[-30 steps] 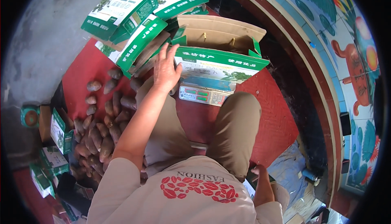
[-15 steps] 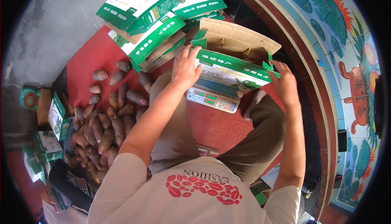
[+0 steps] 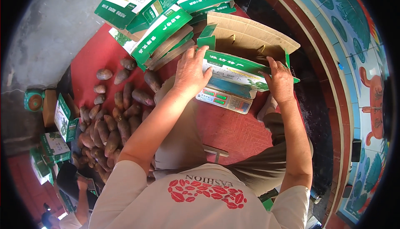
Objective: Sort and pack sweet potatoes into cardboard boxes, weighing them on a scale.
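Note:
In front of me an open green-and-white cardboard carton [image 3: 227,63] sits on a scale [image 3: 225,100] with green-lit displays. Its tall brown far flap stands up, and yellow cord loops show on the inner cardboard. My left hand [image 3: 192,71] grips the near wall's top edge by the left corner, fingers over the rim and thumb on the outer face. Toward the right end of that same edge, my right hand [image 3: 279,78] is closed over the rim. The carton's bottom is hidden behind its near wall.
Long brownish root vegetables [image 3: 110,137] lie heaped on the red mat [image 3: 225,129] to my left. Stacked green-and-white cartons [image 3: 162,31] stand beyond them. Another person's arm [image 3: 82,200] shows at lower left. A tiled wall [image 3: 354,62] curves along the right.
My right hand has moved left and down onto the near wall, which now leans more toward me. The view has shifted slightly, and another person's arm has come in at lower left.

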Tool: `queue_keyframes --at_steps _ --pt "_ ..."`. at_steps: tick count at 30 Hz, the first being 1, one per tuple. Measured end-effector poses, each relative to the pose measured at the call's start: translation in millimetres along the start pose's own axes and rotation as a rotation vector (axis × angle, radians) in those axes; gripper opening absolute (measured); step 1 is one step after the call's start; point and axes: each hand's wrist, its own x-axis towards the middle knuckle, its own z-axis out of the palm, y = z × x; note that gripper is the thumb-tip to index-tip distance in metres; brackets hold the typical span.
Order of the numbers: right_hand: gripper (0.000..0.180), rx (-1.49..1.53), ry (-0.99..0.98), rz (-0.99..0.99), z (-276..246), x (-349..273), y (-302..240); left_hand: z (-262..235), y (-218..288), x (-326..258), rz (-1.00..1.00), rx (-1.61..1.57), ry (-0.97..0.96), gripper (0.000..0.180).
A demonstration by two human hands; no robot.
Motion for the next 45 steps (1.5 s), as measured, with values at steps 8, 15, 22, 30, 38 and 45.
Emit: queue_keyframes --at_steps 8,15,22,30,38,45 --pt "0.011 0.117 -0.141 -0.059 -8.1 0.7 0.2 0.3 5.1 2.0 0.013 -0.023 0.152 0.051" --pt "0.011 0.139 -0.195 -0.074 -19.0 4.5 0.0 -4.6 8.7 6.5 -0.02 -0.07 0.096 0.049" --pt "0.026 0.193 -0.143 -0.068 -20.0 3.5 -1.7 -14.4 3.1 5.2 -0.023 -0.15 0.165 0.05" --pt "0.038 0.223 -0.17 -0.035 -28.9 -1.9 -8.9 -37.9 -38.9 -5.9 -0.206 -0.362 0.468 0.039" --pt "0.029 0.24 -0.206 -0.069 -25.2 9.5 -14.5 55.8 -204.3 -119.5 -0.649 -0.198 0.278 0.033" --pt "0.023 0.253 -0.239 -0.033 -20.2 12.4 -19.7 112.3 -220.4 -207.6 -0.951 0.367 -0.367 0.055"
